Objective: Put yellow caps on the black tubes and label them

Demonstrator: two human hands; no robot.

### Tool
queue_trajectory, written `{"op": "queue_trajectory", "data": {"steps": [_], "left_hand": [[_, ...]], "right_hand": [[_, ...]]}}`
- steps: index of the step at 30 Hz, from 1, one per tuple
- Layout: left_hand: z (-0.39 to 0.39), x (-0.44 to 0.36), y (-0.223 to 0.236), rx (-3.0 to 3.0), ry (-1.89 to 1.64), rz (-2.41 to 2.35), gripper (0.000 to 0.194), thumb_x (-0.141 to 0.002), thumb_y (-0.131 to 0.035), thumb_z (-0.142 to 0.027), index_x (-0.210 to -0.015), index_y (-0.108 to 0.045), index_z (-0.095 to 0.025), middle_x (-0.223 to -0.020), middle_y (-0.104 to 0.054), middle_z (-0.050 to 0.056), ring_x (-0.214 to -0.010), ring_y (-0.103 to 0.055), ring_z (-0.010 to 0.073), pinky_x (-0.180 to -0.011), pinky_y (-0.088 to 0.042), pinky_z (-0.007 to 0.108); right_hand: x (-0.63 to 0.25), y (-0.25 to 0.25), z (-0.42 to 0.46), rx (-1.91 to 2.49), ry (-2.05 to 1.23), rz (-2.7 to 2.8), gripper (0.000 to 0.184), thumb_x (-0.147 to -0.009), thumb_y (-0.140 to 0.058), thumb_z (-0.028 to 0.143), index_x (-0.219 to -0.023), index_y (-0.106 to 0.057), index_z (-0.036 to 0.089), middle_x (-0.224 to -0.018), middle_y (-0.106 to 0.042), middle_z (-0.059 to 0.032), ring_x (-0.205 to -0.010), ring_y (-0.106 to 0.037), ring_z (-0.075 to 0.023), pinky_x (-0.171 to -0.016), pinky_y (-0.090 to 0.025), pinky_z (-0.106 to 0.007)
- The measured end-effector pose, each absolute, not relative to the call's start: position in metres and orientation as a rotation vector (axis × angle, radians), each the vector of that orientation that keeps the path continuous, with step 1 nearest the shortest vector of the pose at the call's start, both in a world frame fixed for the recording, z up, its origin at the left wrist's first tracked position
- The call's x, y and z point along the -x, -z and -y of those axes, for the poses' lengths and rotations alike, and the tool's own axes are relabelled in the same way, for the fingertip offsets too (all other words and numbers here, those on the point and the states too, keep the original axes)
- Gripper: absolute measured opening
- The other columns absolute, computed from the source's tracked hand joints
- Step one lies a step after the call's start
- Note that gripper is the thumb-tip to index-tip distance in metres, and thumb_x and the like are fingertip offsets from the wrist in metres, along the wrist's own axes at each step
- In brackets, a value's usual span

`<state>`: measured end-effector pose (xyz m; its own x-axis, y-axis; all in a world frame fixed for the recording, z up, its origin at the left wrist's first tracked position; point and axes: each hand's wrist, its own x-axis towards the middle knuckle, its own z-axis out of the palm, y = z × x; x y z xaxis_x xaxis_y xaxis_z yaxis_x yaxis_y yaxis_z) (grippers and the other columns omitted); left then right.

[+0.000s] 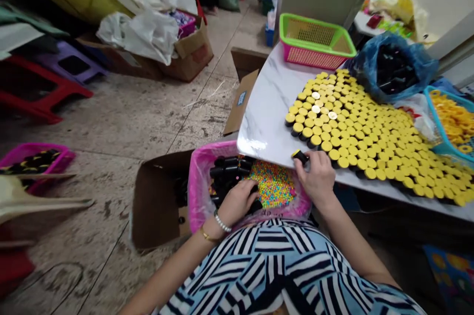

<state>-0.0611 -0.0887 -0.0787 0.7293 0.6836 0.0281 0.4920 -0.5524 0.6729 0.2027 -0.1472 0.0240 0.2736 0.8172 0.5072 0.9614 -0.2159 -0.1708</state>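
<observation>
My right hand [319,176] pinches a small black cylinder with a yellow end [299,156], tilted at the table's near edge. Close by, many matching black pieces with yellow tops [355,137] stand packed together on the white table [264,112]. In the pink basin [198,177], my left hand [237,202] curls its fingers round a black plastic piece [255,202], partly hidden by the hand. More black plastic pieces [229,172] lie beside that hand, on small multicoloured beads [274,184]. A clear plastic bag lines the basin.
Left of the basin stands an open cardboard box [155,201]. A green and pink basket [316,41], a blue bag of black pieces [394,68] and a blue basket of yellow rings [454,120] stand on the table. Stools and boxes stand on the floor at left.
</observation>
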Motion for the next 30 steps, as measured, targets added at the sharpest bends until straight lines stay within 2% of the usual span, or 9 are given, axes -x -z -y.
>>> {"op": "queue_trajectory", "data": {"steps": [4,7,11,14,18,21,25,28,30], "left_hand": [[0.091,0.057,0.077,-2.366,-0.291,-0.847,0.031,-0.098,-0.059,-0.023,-0.128,-0.056,-0.017,-0.121,-0.065,0.011,-0.114,-0.063,0.0241,-0.102,-0.054,0.040],[0.094,0.053,0.074,-2.449,-0.239,-0.775,0.030,-0.098,-0.059,-0.025,-0.127,-0.059,-0.017,-0.121,-0.066,0.012,-0.113,-0.064,0.0242,-0.100,-0.056,0.040],[0.097,0.056,0.056,-2.570,-0.393,-0.714,0.030,-0.100,-0.054,-0.025,-0.128,-0.061,-0.017,-0.139,-0.058,0.016,-0.130,-0.055,0.0276,-0.110,-0.051,0.045],[0.087,0.066,0.038,-2.581,-0.550,-0.865,0.034,-0.099,-0.055,-0.027,-0.131,-0.061,-0.017,-0.150,-0.049,0.017,-0.145,-0.040,0.0326,-0.119,-0.041,0.054],[0.057,0.081,0.037,-2.559,-0.587,-1.170,0.057,-0.095,-0.063,-0.042,-0.146,-0.053,-0.019,-0.163,-0.031,0.019,-0.153,-0.023,0.0437,-0.119,-0.031,0.068],[0.033,0.081,0.059,-2.644,-0.504,-1.164,0.071,-0.090,-0.065,-0.056,-0.149,-0.050,-0.019,-0.160,-0.036,0.021,-0.150,-0.023,0.0503,-0.114,-0.031,0.073],[0.009,0.063,0.083,-2.773,-0.418,-0.909,0.074,-0.088,-0.065,-0.060,-0.151,-0.050,-0.023,-0.150,-0.051,0.017,-0.144,-0.034,0.0451,-0.115,-0.034,0.066],[0.010,0.052,0.084,-2.851,-0.417,-0.739,0.076,-0.088,-0.065,-0.060,-0.154,-0.045,-0.027,-0.150,-0.053,0.013,-0.140,-0.041,0.0382,-0.117,-0.037,0.056],[0.015,0.050,0.083,-2.906,-0.457,-0.712,0.075,-0.089,-0.066,-0.057,-0.155,-0.043,-0.030,-0.151,-0.052,0.010,-0.140,-0.042,0.0364,-0.118,-0.035,0.055]], "right_hand": [[-0.204,-0.036,0.149,2.190,0.372,1.790,0.042,-0.095,-0.058,0.042,-0.124,-0.063,0.013,-0.099,-0.068,-0.0129,-0.089,-0.061,-0.0260,-0.072,-0.045,-0.034],[-0.199,-0.047,0.145,2.191,0.283,1.952,0.048,-0.095,-0.057,0.036,-0.138,-0.056,0.016,-0.097,-0.070,-0.0104,-0.083,-0.062,-0.0238,-0.066,-0.041,-0.033],[-0.196,-0.046,0.137,2.052,0.282,1.894,0.035,-0.096,-0.058,0.038,-0.124,-0.061,0.017,-0.098,-0.072,-0.0089,-0.085,-0.063,-0.0226,-0.071,-0.044,-0.033],[-0.202,-0.033,0.128,1.937,0.418,1.785,0.036,-0.094,-0.063,0.041,-0.119,-0.061,0.015,-0.099,-0.072,-0.0104,-0.089,-0.061,-0.0249,-0.081,-0.048,-0.036],[-0.211,-0.017,0.115,1.900,0.545,1.708,0.036,-0.092,-0.068,0.044,-0.114,-0.061,0.015,-0.094,-0.070,-0.0111,-0.094,-0.059,-0.0278,-0.089,-0.048,-0.042],[-0.212,-0.015,0.108,1.901,0.602,1.667,0.029,-0.093,-0.068,0.041,-0.106,-0.059,0.018,-0.103,-0.069,-0.0131,-0.096,-0.058,-0.0277,-0.090,-0.047,-0.044],[-0.212,-0.016,0.099,1.919,0.681,1.578,0.026,-0.092,-0.070,0.042,-0.099,-0.056,0.021,-0.106,-0.066,-0.0130,-0.096,-0.057,-0.0276,-0.088,-0.048,-0.044],[-0.212,-0.014,0.093,1.891,0.710,1.542,0.027,-0.091,-0.071,0.043,-0.098,-0.057,0.021,-0.104,-0.064,-0.0122,-0.094,-0.056,-0.0269,-0.084,-0.049,-0.044],[-0.210,-0.012,0.092,1.852,0.717,1.521,0.026,-0.091,-0.072,0.041,-0.101,-0.059,0.021,-0.104,-0.063,-0.0122,-0.093,-0.056,-0.0265,-0.083,-0.050,-0.044]]}}
